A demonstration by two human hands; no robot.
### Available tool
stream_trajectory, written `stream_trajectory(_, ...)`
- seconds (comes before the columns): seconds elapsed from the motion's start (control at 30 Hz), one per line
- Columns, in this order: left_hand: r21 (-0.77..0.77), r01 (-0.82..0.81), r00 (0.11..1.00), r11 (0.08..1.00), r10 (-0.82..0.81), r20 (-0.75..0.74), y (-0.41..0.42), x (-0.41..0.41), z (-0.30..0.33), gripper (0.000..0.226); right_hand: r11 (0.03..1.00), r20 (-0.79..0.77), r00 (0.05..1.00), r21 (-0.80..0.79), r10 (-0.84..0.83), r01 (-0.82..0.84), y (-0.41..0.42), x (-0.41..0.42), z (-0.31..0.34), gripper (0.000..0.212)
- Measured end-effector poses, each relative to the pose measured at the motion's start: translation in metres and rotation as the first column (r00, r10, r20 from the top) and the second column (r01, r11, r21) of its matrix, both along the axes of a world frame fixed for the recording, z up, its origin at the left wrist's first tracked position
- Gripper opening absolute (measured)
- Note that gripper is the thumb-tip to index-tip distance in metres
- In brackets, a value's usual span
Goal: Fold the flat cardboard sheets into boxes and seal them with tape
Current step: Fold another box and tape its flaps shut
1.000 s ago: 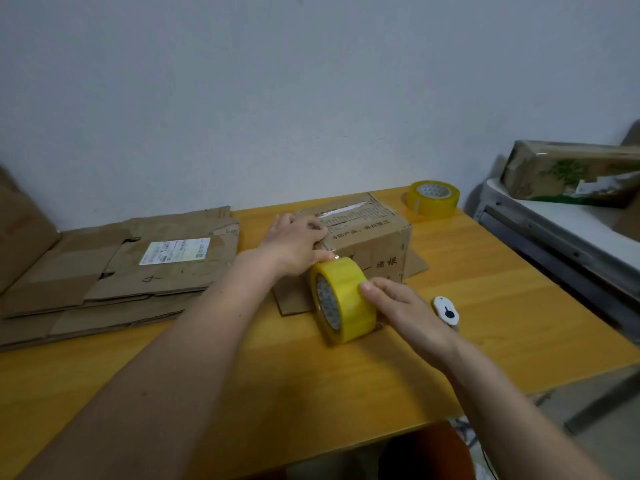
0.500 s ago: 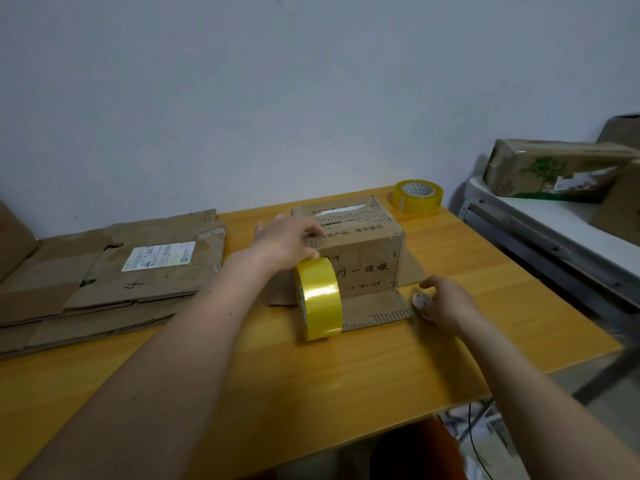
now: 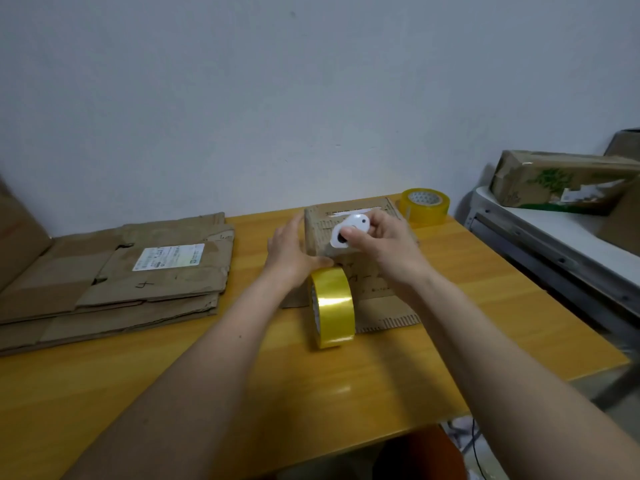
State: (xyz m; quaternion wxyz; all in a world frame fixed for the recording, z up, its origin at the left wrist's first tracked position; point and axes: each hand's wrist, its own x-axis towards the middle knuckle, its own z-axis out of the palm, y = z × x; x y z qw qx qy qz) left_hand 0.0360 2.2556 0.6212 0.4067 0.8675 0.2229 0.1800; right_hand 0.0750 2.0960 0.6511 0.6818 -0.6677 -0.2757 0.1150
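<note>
A small white oval plastic cutter (image 3: 350,230) is pinched in the right hand (image 3: 384,247) above the brown cardboard box (image 3: 349,261), steadied by the left hand (image 3: 291,254) with straight fingers, with the upright yellow tape roll (image 3: 333,307) at six o'clock.

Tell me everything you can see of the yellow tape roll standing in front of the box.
The near tape roll is glossy yellow with a pale core. It stands on edge on the wooden table, against the box and its flat flap. Its top meets the box by the left hand; whether that hand touches it is unclear.
</note>
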Motion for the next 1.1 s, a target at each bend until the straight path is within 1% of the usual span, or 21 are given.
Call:
stream_trajectory(0.07, -0.191, -0.086, 0.995, 0.978, 0.075, -0.061, -0.001, -0.004, -0.004, 0.112, 0.998, -0.078, 0.997, 0.060, 0.020, -0.015, 0.017, 0.005, -0.007, 0.018)
stream_trajectory(0.1, -0.310, -0.099, 0.993, 0.946, 0.074, -0.089, -0.001, -0.007, -0.007, 0.109, 0.998, -0.099, 0.995, 0.062, 0.030, -0.024, 0.023, 0.007, -0.010, 0.021)
stream_trajectory(0.13, -0.439, -0.093, 0.994, 0.894, 0.056, -0.096, 0.000, -0.011, -0.011, 0.099, 0.999, -0.093, 0.995, 0.029, 0.030, -0.028, 0.028, 0.010, -0.014, 0.024)
stream_trajectory(0.2, -0.654, -0.069, 0.997, 0.754, 0.029, -0.072, -0.001, -0.021, -0.021, 0.059, 0.995, 0.022, 1.000, -0.102, 0.007, -0.005, 0.034, 0.014, -0.022, 0.024)
stream_trajectory(0.23, -0.722, -0.065, 0.998, 0.689, 0.027, -0.065, -0.003, -0.027, -0.025, 0.046, 0.986, 0.102, 0.995, -0.165, -0.006, 0.023, 0.035, 0.016, -0.024, 0.021)
stream_trajectory(0.27, -0.765, -0.056, 0.998, 0.642, 0.020, -0.057, -0.005, -0.032, -0.029, 0.041, 0.976, 0.174, 0.985, -0.211, -0.020, 0.057, 0.036, 0.018, -0.026, 0.018)
stream_trajectory(0.33, -0.829, 0.010, 1.000, 0.559, -0.010, 0.005, -0.009, -0.040, -0.036, 0.044, 0.964, 0.247, 0.969, -0.250, -0.031, 0.094, 0.039, 0.022, -0.027, 0.016)
stream_trajectory(0.4, -0.860, 0.093, 0.995, 0.502, -0.027, 0.092, -0.016, -0.045, -0.039, 0.061, 0.960, 0.257, 0.966, -0.269, -0.012, 0.083, 0.043, 0.025, -0.026, 0.019)
stream_trajectory(0.47, -0.855, 0.122, 0.992, 0.504, -0.027, 0.125, -0.023, -0.045, -0.039, 0.082, 0.956, 0.270, 0.963, -0.282, -0.003, 0.082, 0.045, 0.028, -0.025, 0.024)
stream_trajectory(0.5, -0.851, 0.128, 0.991, 0.509, -0.035, 0.128, -0.026, -0.043, -0.039, 0.083, 0.955, 0.272, 0.962, -0.283, -0.005, 0.085, 0.045, 0.029, -0.025, 0.026)
stream_trajectory(0.6, -0.851, 0.132, 0.991, 0.508, -0.087, 0.102, -0.024, -0.038, -0.031, 0.067, 0.962, 0.287, 0.958, -0.263, 0.009, 0.070, 0.044, 0.032, -0.027, 0.025)
stream_trajectory(0.67, -0.868, 0.110, 0.993, 0.485, -0.084, 0.080, -0.020, -0.038, -0.027, 0.059, 0.964, 0.316, 0.949, -0.259, 0.021, 0.065, 0.045, 0.035, -0.031, 0.020)
stream_trajectory(0.73, -0.885, 0.029, 0.998, 0.464, -0.069, -0.004, -0.024, -0.040, -0.029, 0.052, 0.964, 0.334, 0.942, -0.259, 0.024, 0.067, 0.046, 0.037, -0.032, 0.020)
stream_trajectory(0.8, -0.908, -0.052, 0.994, 0.417, -0.067, -0.087, -0.035, -0.044, -0.036, 0.041, 0.959, 0.348, 0.936, -0.277, 0.051, 0.050, 0.047, 0.038, -0.033, 0.022)
stream_trajectory(0.83, -0.892, -0.074, 0.993, 0.445, -0.053, -0.108, -0.039, -0.045, -0.039, 0.036, 0.958, 0.351, 0.934, -0.285, 0.064, 0.042, 0.047, 0.038, -0.034, 0.023)
stream_trajectory(0.87, -0.843, -0.083, 0.992, 0.531, -0.035, -0.120, -0.041, -0.043, -0.041, 0.035, 0.955, 0.349, 0.934, -0.293, 0.071, 0.036, 0.047, 0.038, -0.034, 0.023)
stream_trajectory(0.9, -0.766, -0.089, 0.992, 0.636, -0.012, -0.126, -0.041, -0.040, -0.040, 0.036, 0.954, 0.343, 0.936, -0.299, 0.077, 0.032, 0.047, 0.038, -0.035, 0.024)
stream_trajectory(0.93, -0.690, -0.102, 0.992, 0.717, 0.021, -0.124, -0.039, -0.037, -0.039, 0.039, 0.952, 0.339, 0.937, -0.305, 0.080, 0.029, 0.046, 0.038, -0.035, 0.024)
stream_trajectory(0.97, -0.648, -0.115, 0.992, 0.753, 0.057, -0.110, -0.037, -0.033, -0.038, 0.042, 0.951, 0.337, 0.938, -0.308, 0.082, 0.028, 0.046, 0.039, -0.034, 0.024)
stream_trajectory(1.03, -0.669, -0.100, 0.995, 0.737, 0.092, -0.048, -0.035, -0.025, -0.036, 0.046, 0.949, 0.331, 0.939, -0.315, 0.090, 0.020, 0.046, 0.040, -0.030, 0.027)
stream_trajectory(1.1, -0.736, -0.072, 0.994, 0.674, 0.110, 0.003, -0.038, -0.019, -0.037, 0.042, 0.944, 0.315, 0.943, -0.331, 0.107, 0.003, 0.046, 0.040, -0.025, 0.027)
